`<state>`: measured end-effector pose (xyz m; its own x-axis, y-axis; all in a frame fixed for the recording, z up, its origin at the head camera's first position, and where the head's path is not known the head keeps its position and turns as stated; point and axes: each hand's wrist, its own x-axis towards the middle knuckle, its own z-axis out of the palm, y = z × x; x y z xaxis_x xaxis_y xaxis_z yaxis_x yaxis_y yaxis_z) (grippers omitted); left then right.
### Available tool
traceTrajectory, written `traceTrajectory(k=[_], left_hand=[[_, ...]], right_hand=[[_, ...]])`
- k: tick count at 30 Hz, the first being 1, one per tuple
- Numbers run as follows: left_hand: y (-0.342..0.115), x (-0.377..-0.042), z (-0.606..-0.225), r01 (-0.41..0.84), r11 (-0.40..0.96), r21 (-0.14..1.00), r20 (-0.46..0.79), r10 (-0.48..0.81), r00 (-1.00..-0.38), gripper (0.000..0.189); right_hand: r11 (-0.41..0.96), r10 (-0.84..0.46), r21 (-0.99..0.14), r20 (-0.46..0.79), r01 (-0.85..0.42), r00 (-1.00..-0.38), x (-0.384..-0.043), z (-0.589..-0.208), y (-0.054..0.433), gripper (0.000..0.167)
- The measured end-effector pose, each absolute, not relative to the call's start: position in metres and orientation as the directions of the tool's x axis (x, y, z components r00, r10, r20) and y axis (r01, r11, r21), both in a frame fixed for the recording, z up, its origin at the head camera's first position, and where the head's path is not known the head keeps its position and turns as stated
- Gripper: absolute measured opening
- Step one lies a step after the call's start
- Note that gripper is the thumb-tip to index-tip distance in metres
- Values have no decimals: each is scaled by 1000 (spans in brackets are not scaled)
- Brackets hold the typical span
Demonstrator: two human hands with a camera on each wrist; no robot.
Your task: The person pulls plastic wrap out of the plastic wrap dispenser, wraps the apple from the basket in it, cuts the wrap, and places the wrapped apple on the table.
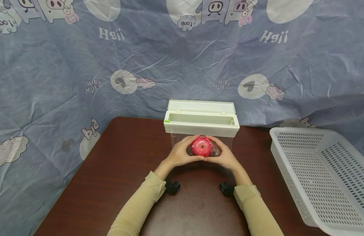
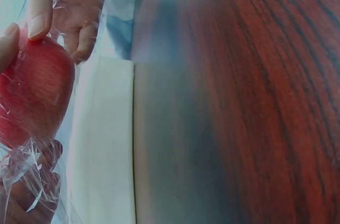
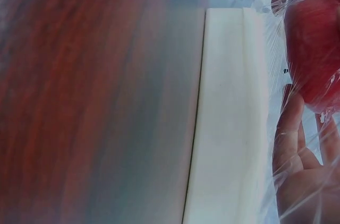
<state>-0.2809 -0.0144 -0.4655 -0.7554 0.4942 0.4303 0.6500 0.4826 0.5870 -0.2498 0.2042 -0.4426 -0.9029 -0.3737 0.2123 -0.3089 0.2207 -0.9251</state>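
Note:
A red apple (image 1: 202, 146) is held between both hands in the head view, with clear cling film around it. My left hand (image 1: 180, 153) curls round its left side, and my right hand (image 1: 224, 156) grips the right side; the thumbs meet at the near side. In the left wrist view, fingertips press on the filmed apple (image 2: 40, 83), and crumpled film (image 2: 34, 168) gathers below it. The right wrist view shows the apple (image 3: 316, 49) cut by the frame edge. A sheet of film runs from the hands to a white cling film dispenser (image 1: 201, 129), its lid raised.
The dispenser stands at the far edge of the dark brown table (image 1: 134, 154). A white perforated plastic basket (image 1: 291, 178) is at the right. Behind the table hangs a blue-grey printed cloth (image 1: 158, 72). Dark wrist mounts (image 1: 172, 187) stick out from the sleeves.

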Motion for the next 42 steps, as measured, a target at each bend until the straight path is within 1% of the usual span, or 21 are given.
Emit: traceTrajectory(k=[24, 34, 42], left_hand=[[-15, -282, -441, 694, 446, 566, 493, 492, -718, 85], [-14, -281, -435, 666, 418, 618, 475, 477, -740, 80], [-14, -281, -436, 660, 434, 613, 456, 488, -745, 72]], right_hand=[[269, -345, -901, 239, -340, -908, -245, -415, 203, 81], [261, -342, -890, 277, -374, -898, -245, -412, 204, 78], [307, -342, -884, 243, -353, -908, -242, -410, 204, 77]])
